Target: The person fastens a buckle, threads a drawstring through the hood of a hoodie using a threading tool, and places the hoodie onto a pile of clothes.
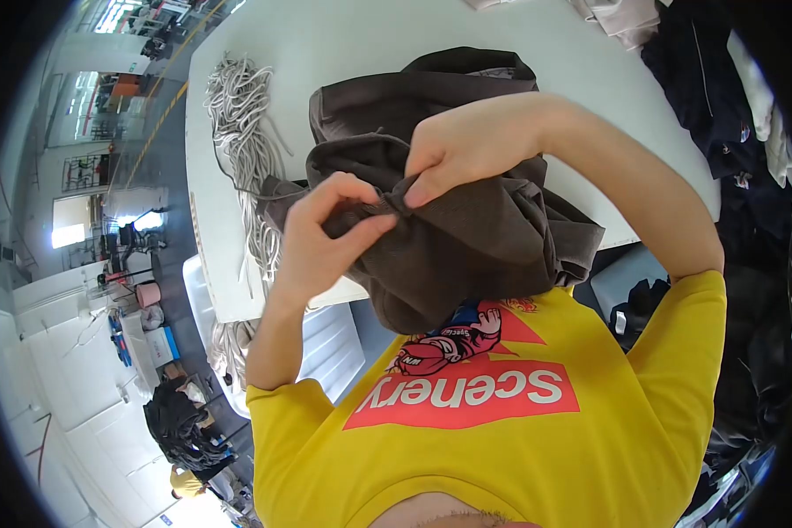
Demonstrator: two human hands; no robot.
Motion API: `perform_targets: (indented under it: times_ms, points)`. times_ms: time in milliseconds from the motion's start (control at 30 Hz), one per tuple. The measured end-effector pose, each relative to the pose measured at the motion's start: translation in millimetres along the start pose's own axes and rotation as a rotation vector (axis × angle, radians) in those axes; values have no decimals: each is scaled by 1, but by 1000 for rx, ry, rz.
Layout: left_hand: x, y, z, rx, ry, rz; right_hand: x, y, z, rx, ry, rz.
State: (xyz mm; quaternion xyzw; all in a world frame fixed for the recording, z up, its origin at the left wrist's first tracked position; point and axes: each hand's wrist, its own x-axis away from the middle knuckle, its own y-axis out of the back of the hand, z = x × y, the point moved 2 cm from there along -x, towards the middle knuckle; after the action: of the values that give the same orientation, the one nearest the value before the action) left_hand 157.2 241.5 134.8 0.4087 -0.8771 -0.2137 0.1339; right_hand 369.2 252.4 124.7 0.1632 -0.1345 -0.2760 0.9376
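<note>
A dark brown garment (449,255) lies bunched up on the white table's near edge and hangs over toward my body. My left hand (330,233) is closed on a fold of it, thumb and fingers pinching the fabric. Right beside it, my right hand (466,150) pinches the same edge from the other side, thumb pressed down. Between the two sets of fingertips the cloth is gathered; whether a cord or other small thing is in there, I cannot make out. To the left lies a bundle of light grey cords (242,123), trailing over the table edge.
The white table (352,35) extends away from me. Dark clothes (695,79) are piled at the right, with pale fabric (625,18) at the far edge. A white plastic bin (330,343) stands below the table at the left, with more cords by it.
</note>
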Motion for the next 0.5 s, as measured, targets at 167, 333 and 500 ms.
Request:
perform_targets:
  times_ms: [167,333,500]
  points:
    - [-10,-12,7,-75,5,-84,-27,-10,-1,111,154,-20]
    - [-8,-10,0,-132,74,-107,-42,-14,5,124,225,-90]
    - [6,0,4,-189,145,-83,-57,-8,9,270,195,50]
